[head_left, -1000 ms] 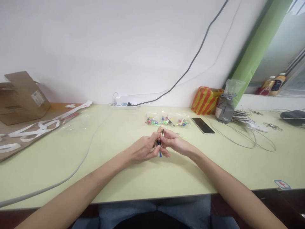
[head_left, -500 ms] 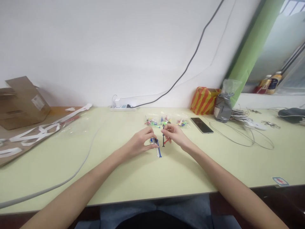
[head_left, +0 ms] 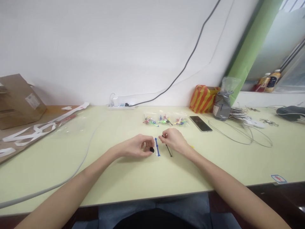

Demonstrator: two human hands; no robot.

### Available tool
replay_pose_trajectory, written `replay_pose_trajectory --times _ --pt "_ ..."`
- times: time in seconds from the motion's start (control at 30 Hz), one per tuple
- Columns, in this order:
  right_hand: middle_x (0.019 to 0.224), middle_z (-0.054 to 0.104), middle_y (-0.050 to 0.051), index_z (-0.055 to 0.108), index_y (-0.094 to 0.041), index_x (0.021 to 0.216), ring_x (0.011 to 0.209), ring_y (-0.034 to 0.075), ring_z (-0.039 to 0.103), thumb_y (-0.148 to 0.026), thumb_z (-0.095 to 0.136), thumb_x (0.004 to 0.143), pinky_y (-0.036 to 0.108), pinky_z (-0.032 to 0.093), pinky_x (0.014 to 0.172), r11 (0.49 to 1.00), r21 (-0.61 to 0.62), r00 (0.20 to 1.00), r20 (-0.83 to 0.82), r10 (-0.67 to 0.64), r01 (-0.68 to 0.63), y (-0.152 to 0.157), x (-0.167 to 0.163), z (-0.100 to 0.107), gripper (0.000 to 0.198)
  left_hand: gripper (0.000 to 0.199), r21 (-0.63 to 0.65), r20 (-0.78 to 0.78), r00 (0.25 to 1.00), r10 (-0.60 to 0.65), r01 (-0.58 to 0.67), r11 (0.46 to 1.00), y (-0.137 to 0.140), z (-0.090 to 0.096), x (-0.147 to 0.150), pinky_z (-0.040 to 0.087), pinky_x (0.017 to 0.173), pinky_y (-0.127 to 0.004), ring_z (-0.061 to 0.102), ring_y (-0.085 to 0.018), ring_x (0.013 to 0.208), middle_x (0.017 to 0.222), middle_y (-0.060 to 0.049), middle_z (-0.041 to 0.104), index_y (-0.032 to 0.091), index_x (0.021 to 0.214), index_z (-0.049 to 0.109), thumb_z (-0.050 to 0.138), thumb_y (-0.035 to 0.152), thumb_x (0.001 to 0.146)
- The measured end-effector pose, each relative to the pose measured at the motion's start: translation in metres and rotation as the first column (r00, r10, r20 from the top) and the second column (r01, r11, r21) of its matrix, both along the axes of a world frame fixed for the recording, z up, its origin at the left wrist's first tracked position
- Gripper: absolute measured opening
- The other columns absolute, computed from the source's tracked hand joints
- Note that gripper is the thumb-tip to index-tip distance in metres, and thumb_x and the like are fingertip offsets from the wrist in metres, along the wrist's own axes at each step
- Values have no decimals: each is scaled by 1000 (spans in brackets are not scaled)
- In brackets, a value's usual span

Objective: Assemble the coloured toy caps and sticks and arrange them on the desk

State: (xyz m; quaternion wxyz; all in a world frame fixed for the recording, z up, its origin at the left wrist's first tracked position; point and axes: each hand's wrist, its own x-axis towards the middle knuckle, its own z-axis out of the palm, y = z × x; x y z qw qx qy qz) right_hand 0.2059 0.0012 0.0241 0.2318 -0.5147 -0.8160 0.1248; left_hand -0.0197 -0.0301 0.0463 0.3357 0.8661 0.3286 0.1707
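My left hand (head_left: pixel 139 146) is closed, with a small round black piece (head_left: pixel 152 149) pinched at its fingertips. Just right of it, a thin blue plastic arrow (head_left: pixel 157 147) lies on the table with a white arrow (head_left: pixel 155 151) alongside, partly hidden. My right hand (head_left: pixel 175 139) pinches the upper end of a slim black arrow (head_left: pixel 169 150), which slants down toward me. A bit of something yellow (head_left: pixel 192 147) shows beside my right wrist; the rest is covered.
Clear bags of colourful small plastic pieces (head_left: pixel 165 120) lie behind my hands, with a phone (head_left: pixel 200 123) to their right. A power strip (head_left: pixel 121 107) stands by the wall. Left are a grey cable (head_left: pixel 81 165) and a cardboard box (head_left: pixel 22 100); right, a striped bag (head_left: pixel 204 99).
The black arrow has swung from upright to slanting. A round black piece now shows in my left fingers, which have shifted off the blue and white arrows. The red piece is out of sight.
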Motion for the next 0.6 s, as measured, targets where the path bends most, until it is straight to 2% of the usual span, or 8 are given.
replay_pose_trajectory --times 0.13,0.23,0.3,0.37,0.43,0.5,0.57,0.6 --pt "56 57 4 57 -19 52 52 14 44 -23 57 86 31 19 55 996 65 986 149 -77 68 -5 -5 -1 34 12 -50 -57 998 -16 13 999 3 -2 -2 42 59 -24 52 -13 64 71 2 55 20 88 61 63 24 77" --pt "54 53 3 53 -19 50 50 13 39 -31 59 88 32 18 55 995 59 982 162 -94 85 -5 -5 0 41 13 -65 -103 994 -25 18 998 6 -4 -4 40 59 -25 48 -13 66 73 2 51 20 85 58 65 25 75" --pt "52 50 2 50 -18 49 50 13 38 -42 57 92 31 20 54 999 20 991 124 -47 45 -3 0 4 49 15 -79 -132 991 -32 22 997 8 -5 -5 39 60 -25 47 -14 67 74 2 50 20 86 57 66 28 76" --pt "53 51 1 53 -18 53 52 12 40 -45 56 94 30 23 54 997 -40 996 56 65 -63 0 8 11 48 19 -101 -162 986 -41 25 995 9 -5 -4 38 60 -25 46 -14 67 75 2 49 19 86 57 67 32 77" --pt "59 57 0 60 -17 63 55 12 45 -40 61 91 27 28 56 962 -141 972 -12 236 -235 4 19 19 36 22 -123 -184 982 -48 25 992 10 -3 -4 38 61 -26 46 -14 67 75 2 49 19 86 57 68 35 77" --pt "68 64 0 66 -17 75 61 12 52 -32 66 86 25 34 58 880 -267 918 -53 394 -393 8 28 24 19 23 -141 -195 979 -51 23 990 10 -2 -3 37 61 -26 46 -14 68 76 2 49 19 87 58 68 36 77" --pt "76 68 1 69 -16 81 66 13 57 -25 68 82 25 39 61 816 -355 882 -61 467 -456 12 35 24 8 23 -152 -197 979 -49 19 988 10 -2 -3 37 61 -26 46 -14 68 76 2 49 19 88 58 68 37 77" --pt "79 69 2 70 -16 81 68 14 58 -22 68 80 24 40 62 811 -372 882 -51 469 -452 13 36 23 6 24 -154 -198 979 -48 17 988 11 -2 -3 37 61 -26 46 -14 68 76 1 50 19 88 58 68 37 77"
